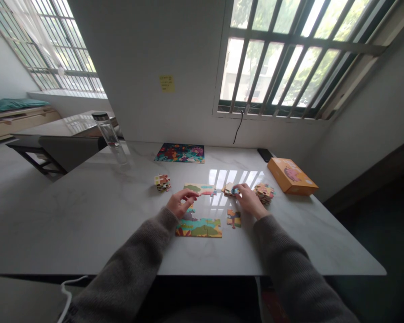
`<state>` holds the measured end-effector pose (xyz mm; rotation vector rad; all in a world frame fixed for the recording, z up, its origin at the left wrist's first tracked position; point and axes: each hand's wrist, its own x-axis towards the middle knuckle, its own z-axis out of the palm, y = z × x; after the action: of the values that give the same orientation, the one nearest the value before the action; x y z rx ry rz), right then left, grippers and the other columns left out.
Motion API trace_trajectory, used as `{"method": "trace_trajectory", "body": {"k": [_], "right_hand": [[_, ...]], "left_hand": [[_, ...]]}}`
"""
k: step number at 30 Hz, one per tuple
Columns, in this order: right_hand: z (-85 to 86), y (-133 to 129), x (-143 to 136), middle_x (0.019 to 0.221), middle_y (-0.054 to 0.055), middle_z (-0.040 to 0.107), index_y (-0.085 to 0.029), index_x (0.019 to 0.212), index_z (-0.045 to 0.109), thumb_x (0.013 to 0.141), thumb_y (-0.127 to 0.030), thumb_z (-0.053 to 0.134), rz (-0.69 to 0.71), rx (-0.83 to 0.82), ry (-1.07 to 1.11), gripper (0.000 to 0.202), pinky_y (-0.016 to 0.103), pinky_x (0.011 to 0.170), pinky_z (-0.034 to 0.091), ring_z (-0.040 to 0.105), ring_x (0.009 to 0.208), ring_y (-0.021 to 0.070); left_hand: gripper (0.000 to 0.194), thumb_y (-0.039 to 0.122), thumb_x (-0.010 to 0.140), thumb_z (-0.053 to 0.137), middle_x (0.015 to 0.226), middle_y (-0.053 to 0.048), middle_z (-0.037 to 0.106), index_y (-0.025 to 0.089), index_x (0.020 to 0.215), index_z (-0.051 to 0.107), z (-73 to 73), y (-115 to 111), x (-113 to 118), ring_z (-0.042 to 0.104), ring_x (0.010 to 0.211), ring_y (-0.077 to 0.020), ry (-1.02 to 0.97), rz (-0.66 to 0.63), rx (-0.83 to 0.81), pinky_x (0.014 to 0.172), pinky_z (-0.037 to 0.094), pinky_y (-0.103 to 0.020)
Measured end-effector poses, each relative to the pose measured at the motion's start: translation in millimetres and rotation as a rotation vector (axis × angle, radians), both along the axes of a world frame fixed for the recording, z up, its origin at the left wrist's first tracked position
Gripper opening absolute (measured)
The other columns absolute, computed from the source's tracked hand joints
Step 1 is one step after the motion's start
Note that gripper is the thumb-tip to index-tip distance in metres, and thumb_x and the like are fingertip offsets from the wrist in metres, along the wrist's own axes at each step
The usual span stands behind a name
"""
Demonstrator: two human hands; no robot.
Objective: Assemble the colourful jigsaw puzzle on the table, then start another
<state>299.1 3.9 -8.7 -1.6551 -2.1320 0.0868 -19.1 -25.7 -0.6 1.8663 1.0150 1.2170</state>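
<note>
Joined puzzle pieces (205, 228) lie flat on the table in front of me, with another joined strip (208, 189) behind them. My left hand (182, 202) hovers over the left side of these pieces, fingers apart and holding nothing. On the right, my right hand (247, 198) has its fingers closed on a puzzle piece (235, 190) at a small pile (227, 189). A taller stack of pieces (265, 193) is just right of that hand. One loose orange and dark piece (234, 219) lies nearer to me. Another small stack (162, 182) stands at the left.
An orange box (292, 176) and a black phone (265, 155) lie at the right rear of the white table (121, 242). A colourful picture sheet (181, 153) lies near the wall. At the left rear stands a clear bottle (108, 132).
</note>
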Motion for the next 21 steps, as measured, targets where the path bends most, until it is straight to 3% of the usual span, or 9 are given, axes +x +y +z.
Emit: {"method": "trace_trajectory", "body": {"k": [5, 11, 16, 21], "right_hand": [[7.8, -6, -2, 0.124, 0.008, 0.060, -0.024, 0.119, 0.061, 0.094, -0.024, 0.056, -0.066, -0.020, -0.087, 0.026, 0.026, 0.066, 0.044, 0.066, 0.088, 0.0193], [21.2, -18, -17, 0.122, 0.009, 0.063, -0.022, 0.121, 0.058, 0.092, -0.027, 0.058, -0.128, 0.158, -0.017, 0.030, 0.028, 0.064, 0.045, 0.066, 0.082, 0.0213], [25.9, -36, -62, 0.116, 0.008, 0.063, -0.021, 0.118, 0.056, 0.088, -0.023, 0.059, 0.093, 0.250, 0.228, 0.030, 0.029, 0.065, 0.049, 0.063, 0.071, 0.0159], [23.2, -54, -113, 0.119, 0.009, 0.061, -0.023, 0.124, 0.053, 0.085, -0.019, 0.064, 0.309, 0.287, 0.333, 0.040, 0.035, 0.078, 0.055, 0.062, 0.081, 0.0188]], "left_hand": [[0.022, 0.029, 0.088, 0.059, 0.082, -0.006, 0.070, 0.015, 0.096, 0.073, -7.9, 4, -2, 0.065, 0.073, -0.0158, -0.135, 0.022, -0.076, 0.070, 0.053, -0.027], [0.023, 0.030, 0.086, 0.060, 0.077, -0.004, 0.068, 0.015, 0.096, 0.074, -9.8, 9, -2, 0.061, 0.067, -0.0140, -0.154, 0.089, -0.107, 0.065, 0.051, -0.026], [0.029, 0.039, 0.086, 0.065, 0.079, -0.005, 0.070, 0.014, 0.099, 0.070, -11.3, 11, 1, 0.063, 0.070, -0.0147, -0.174, 0.048, -0.150, 0.066, 0.051, -0.027], [0.058, 0.055, 0.077, 0.074, 0.082, -0.006, 0.070, 0.013, 0.114, 0.059, -12.6, 11, 7, 0.064, 0.065, -0.0155, -0.347, -0.118, -0.299, 0.058, 0.052, -0.027]]}}
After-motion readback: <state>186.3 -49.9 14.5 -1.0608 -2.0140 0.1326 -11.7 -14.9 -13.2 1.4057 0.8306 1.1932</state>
